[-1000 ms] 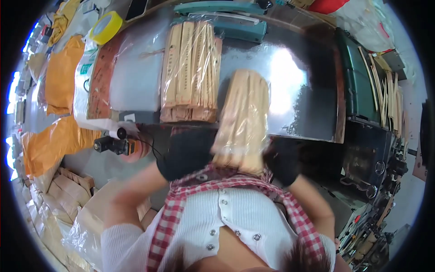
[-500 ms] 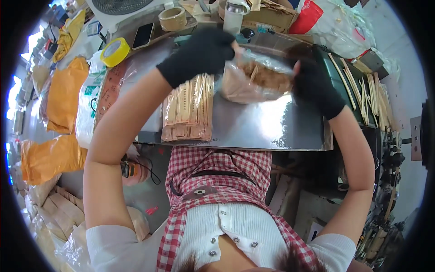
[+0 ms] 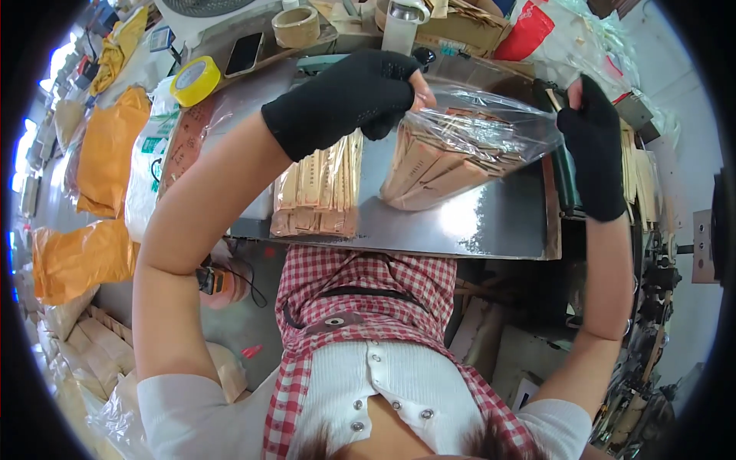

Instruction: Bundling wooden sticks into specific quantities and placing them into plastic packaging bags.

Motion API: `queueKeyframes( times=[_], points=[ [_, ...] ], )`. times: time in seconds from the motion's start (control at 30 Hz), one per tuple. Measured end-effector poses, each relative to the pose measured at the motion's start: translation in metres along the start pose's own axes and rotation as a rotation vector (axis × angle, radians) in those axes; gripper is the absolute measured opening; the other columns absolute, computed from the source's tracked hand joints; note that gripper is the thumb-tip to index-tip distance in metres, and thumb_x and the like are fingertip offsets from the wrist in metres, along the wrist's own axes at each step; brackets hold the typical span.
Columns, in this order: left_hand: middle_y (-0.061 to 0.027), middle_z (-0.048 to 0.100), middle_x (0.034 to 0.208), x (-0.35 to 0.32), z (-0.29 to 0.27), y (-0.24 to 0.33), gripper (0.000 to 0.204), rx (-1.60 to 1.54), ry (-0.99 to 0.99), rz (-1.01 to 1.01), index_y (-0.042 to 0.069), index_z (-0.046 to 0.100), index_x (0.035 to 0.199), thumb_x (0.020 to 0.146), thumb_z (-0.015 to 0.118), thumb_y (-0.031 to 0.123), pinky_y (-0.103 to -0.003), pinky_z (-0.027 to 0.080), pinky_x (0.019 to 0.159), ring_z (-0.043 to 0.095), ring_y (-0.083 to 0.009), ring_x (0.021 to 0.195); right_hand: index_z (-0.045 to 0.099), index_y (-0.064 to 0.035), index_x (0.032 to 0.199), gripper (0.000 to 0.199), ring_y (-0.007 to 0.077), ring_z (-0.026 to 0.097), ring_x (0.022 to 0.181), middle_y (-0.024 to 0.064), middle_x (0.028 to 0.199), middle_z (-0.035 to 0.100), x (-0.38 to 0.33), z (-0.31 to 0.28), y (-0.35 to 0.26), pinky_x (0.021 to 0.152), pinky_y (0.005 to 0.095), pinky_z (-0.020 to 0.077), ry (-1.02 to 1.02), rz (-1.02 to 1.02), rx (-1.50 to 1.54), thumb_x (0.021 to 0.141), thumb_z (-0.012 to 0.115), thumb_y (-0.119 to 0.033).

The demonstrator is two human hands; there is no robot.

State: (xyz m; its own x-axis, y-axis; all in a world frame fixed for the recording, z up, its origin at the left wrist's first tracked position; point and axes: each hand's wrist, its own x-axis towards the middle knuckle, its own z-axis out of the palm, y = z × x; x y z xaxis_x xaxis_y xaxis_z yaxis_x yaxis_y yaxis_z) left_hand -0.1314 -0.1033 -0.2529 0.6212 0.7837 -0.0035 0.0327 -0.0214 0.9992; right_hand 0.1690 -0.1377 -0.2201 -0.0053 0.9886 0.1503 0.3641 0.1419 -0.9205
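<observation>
Plastic-wrapped paper sleeves [image 3: 314,201] lie on the metal tabletop [image 3: 406,233].
Just beyond, rightward, a clear bag [image 3: 469,153] of similar sleeves stretches between left hand [image 3: 366,90] and right hand [image 3: 594,149], both gripping its edges with curled fingers; farther back sits a yellow tape roll [image 3: 182,90].

A packing workshop is suggested: slim paper packets [image 3: 433,169] in clear bags [image 3: 525,134] are handled at a shiny surface [image 3: 410,231], a yellow tape roll [image 3: 184,92] and a tan tape roll [image 3: 296,32] are kept close by, and orange sacks [image 3: 115,157] are laid at the left.
</observation>
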Motion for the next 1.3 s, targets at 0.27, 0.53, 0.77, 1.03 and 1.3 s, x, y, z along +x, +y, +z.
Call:
queueKeyframes(
  times=[0.27, 0.53, 0.77, 1.03, 1.3],
  points=[
    [0.0009, 0.046, 0.053, -0.019, 0.022, -0.025, 0.016, 0.003, 0.0, -0.055, 0.002, 0.057, 0.086, 0.088, 0.06, 0.018, -0.021, 0.031, 0.041, 0.042, -0.0061, 0.04, 0.055, -0.0078, 0.089, 0.033, 0.0271, 0.057, 0.072, 0.0081, 0.075, 0.053, -0.019, 0.092, 0.043, 0.068, 0.0386, 0.0447, -0.212, -0.728, -1.22, 0.067, 0.07, -0.029],
    [-0.0159, 0.052, 0.127, -0.039, 0.029, -0.104, 0.077, 0.805, 0.305, 0.514, 0.004, 0.043, 0.134, 0.072, 0.079, 0.029, -0.035, 0.04, 0.097, 0.05, -0.027, 0.117, 0.054, -0.0171, 0.067, 0.013, 0.0182, 0.057, 0.065, 0.002, 0.068, 0.053, -0.026, 0.104, -0.014, 0.061, 0.0361, 0.0442, -0.094, -1.428, -1.1, 0.067, 0.067, -0.019],
    [-0.008, 0.067, 0.102, -0.018, 0.006, -0.128, 0.046, -0.429, 0.368, -0.24, -0.001, 0.063, 0.111, 0.071, 0.079, 0.014, -0.031, 0.048, 0.085, 0.063, -0.0177, 0.092, 0.059, -0.0054, 0.087, 0.039, 0.0344, 0.062, 0.083, 0.0139, 0.083, 0.064, 0.161, 0.149, 0.104, 0.075, 0.0433, 0.0472, 0.345, -0.564, -0.722, 0.084, 0.063, -0.044],
    [-0.008, 0.067, 0.095, 0.05, -0.049, -0.196, 0.035, -0.619, 0.272, -0.361, 0.0, 0.063, 0.107, 0.077, 0.072, 0.017, -0.03, 0.051, 0.082, 0.065, -0.0185, 0.086, 0.06, -0.0091, 0.084, 0.027, 0.0318, 0.062, 0.076, 0.0115, 0.077, 0.061, 0.196, 0.183, 0.051, 0.064, 0.0399, 0.0487, 0.197, -0.838, -0.777, 0.082, 0.064, -0.036],
    [-0.0111, 0.064, 0.105, 0.069, -0.056, -0.2, 0.049, -0.824, 0.313, -0.253, 0.001, 0.05, 0.126, 0.081, 0.068, 0.01, -0.034, 0.056, 0.08, 0.066, -0.02, 0.087, 0.064, -0.006, 0.099, 0.019, 0.0319, 0.061, 0.09, 0.0135, 0.094, 0.062, 0.171, 0.171, 0.211, 0.077, 0.0373, 0.0491, 0.348, -0.693, -0.595, 0.089, 0.057, -0.021]
  ],
)
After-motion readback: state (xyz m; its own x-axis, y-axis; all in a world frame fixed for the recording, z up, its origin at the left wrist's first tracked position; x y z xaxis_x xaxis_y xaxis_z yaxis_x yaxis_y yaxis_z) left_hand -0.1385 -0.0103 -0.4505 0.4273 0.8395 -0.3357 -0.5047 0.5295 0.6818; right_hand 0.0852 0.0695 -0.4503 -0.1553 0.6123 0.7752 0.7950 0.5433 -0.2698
